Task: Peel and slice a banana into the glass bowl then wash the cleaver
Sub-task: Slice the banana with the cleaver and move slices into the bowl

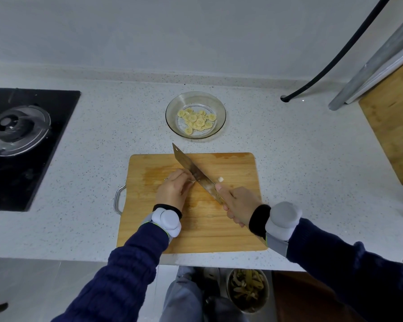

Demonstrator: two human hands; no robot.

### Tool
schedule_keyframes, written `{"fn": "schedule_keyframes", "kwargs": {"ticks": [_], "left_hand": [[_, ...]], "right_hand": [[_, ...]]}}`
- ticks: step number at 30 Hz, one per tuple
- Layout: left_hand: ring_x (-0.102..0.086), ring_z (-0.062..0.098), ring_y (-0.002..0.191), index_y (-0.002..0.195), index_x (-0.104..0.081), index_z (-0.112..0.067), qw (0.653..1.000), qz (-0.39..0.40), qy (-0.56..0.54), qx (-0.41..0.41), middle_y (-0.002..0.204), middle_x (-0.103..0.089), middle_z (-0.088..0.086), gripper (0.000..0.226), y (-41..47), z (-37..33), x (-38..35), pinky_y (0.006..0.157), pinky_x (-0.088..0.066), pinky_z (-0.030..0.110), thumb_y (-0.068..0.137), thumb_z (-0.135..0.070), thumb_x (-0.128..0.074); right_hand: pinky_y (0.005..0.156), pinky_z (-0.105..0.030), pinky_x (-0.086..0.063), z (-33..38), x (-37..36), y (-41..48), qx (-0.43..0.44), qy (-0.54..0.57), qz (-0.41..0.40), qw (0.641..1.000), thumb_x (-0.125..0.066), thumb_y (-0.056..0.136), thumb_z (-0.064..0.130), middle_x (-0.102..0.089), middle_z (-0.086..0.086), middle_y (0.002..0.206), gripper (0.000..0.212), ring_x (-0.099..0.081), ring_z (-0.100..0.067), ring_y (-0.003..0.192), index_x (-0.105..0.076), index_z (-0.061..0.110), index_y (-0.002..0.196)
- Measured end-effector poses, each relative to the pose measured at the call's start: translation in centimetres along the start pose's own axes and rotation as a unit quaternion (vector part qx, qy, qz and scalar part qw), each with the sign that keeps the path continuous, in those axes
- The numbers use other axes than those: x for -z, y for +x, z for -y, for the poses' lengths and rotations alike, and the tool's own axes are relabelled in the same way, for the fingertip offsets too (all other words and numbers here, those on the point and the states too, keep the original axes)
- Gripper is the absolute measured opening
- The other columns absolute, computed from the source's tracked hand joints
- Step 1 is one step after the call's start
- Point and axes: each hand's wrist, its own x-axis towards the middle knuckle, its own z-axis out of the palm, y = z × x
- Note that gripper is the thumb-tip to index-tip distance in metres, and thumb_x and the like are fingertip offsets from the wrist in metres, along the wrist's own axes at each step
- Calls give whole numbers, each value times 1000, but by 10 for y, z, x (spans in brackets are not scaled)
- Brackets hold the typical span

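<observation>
Left hand (172, 190) curls its fingers against a broad steel cleaver (186, 161) on the rectangular bamboo cutting board (230, 228); whether they pinch anything cannot be told. Pale banana slices (197, 120) lie in the round clear glass bowl (196, 99) just behind. Right hand (239, 203) grips the cleaver's handle.

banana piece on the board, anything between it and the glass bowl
Nothing visible: from the banana piece to the glass bowl lie only bare cutting board and countertop; the cleaver slants just left of that path.
</observation>
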Motion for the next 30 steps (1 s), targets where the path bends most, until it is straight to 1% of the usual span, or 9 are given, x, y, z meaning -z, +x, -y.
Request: {"fn": "schedule_keyframes", "kwargs": {"ticks": [4,7,11,13,16,18,22,25,30], "left_hand": [[-53,6,87,83,-69,-9,1000,-2,0,-8,92,-68,1,12,0,1,0,64,-50,19,76,-1,-73],[-56,8,87,84,-69,-9,1000,-1,-5,-13,93,-68,1,12,-1,1,0,64,-53,23,76,-1,-73],[-60,13,90,87,-69,-9,1000,0,-19,-8,97,-68,1,12,-1,2,0,70,-53,24,78,-1,-71],[-59,11,92,88,-69,-9,1000,-1,-21,-6,98,-68,1,12,-2,2,0,70,-53,24,79,-2,-70],[-56,10,91,87,-69,-8,1000,-5,-19,-1,97,-68,2,10,-2,2,-1,69,-54,25,79,-3,-70],[-56,10,90,87,-69,-7,1000,-3,-12,2,95,-68,2,8,-2,2,-2,64,-55,28,80,-4,-69],[-64,19,86,86,-68,-7,1000,3,-10,6,94,-68,2,10,-2,1,-1,61,-56,30,78,-1,-71],[-61,15,87,85,-67,-9,1000,6,-18,8,95,-67,1,12,-2,2,0,64,-55,29,78,1,-70],[-59,12,88,85,-67,-9,1000,10,-20,8,95,-66,0,12,-1,4,-1,62,-55,29,78,0,-70]], "right_hand": [[44,-22,-34,-4,-4,5,11,-30,-10,999,-31,93,62,-47,-4,62,60,-36,-14,46,-54,10,74],[45,-22,-33,-6,-8,4,11,-13,-15,1000,-32,94,61,-47,-1,61,57,-36,-12,45,-54,11,76],[45,-22,-33,-8,-11,3,8,34,-34,999,-34,94,59,-44,0,58,54,-36,-12,44,-51,12,74],[45,-23,-35,-9,-11,3,17,38,-39,998,-34,93,60,-47,-2,62,55,-39,-14,49,-55,11,78],[45,-24,-35,-11,-9,0,35,35,-42,998,-35,91,62,-50,-4,69,63,-42,-17,56,-61,5,86],[45,-24,-35,-12,-7,-4,50,28,-40,998,-36,91,62,-51,-4,68,61,-43,-19,56,-60,7,80],[45,-23,-35,-9,-4,-14,58,12,-34,998,-36,93,60,-46,-1,57,54,-38,-13,45,-52,14,68],[45,-22,-34,-8,-3,-18,51,7,-30,998,-35,93,60,-44,1,55,54,-36,-12,44,-50,15,67],[43,-22,-32,-7,-1,-17,42,11,-28,999,-36,92,60,-43,0,57,54,-35,-13,45,-50,14,69]]}}
